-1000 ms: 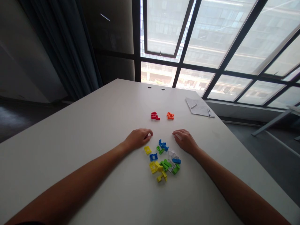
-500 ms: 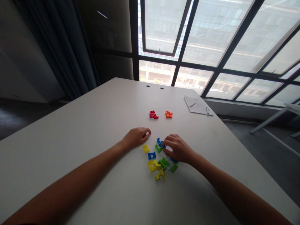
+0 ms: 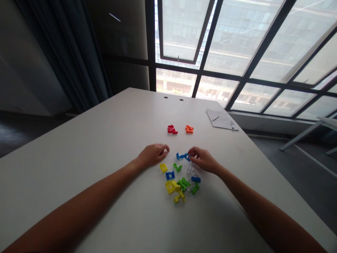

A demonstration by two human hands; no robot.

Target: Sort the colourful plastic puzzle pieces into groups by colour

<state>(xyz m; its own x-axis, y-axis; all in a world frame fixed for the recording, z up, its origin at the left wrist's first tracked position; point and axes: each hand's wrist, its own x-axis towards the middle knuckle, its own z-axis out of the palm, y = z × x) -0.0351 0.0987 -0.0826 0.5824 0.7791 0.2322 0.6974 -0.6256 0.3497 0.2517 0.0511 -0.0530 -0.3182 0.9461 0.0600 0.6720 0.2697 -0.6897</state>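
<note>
- At the centre of the white table (image 3: 105, 140), coloured plastic pieces lie within reach of both hands.
- Right hand (image 3: 204, 160): thumb and fingers pinch the right end of the blue plastic piece (image 3: 180, 156). Held by this end, the piece appears to stay in view and apart from its neighbours. Whether it touches the table cannot be told.
- Left hand (image 3: 152, 155): loosely curled and resting on the table, holding nothing visible; it lies near the yellow frame piece (image 3: 163, 168).
- Just below the pinched piece: a small green piece (image 3: 177, 167), apparently not touching it.
- Nearer the person: a blue square frame (image 3: 170, 175) and a loose heap of yellow, green, white and blue pieces (image 3: 183, 188).
- Beyond the hands: a red piece (image 3: 171, 129) beside an orange piece (image 3: 189, 129), set apart from the rest.
- Far right: a sheet of paper (image 3: 219, 119) with a pen (image 3: 233, 125).
</note>
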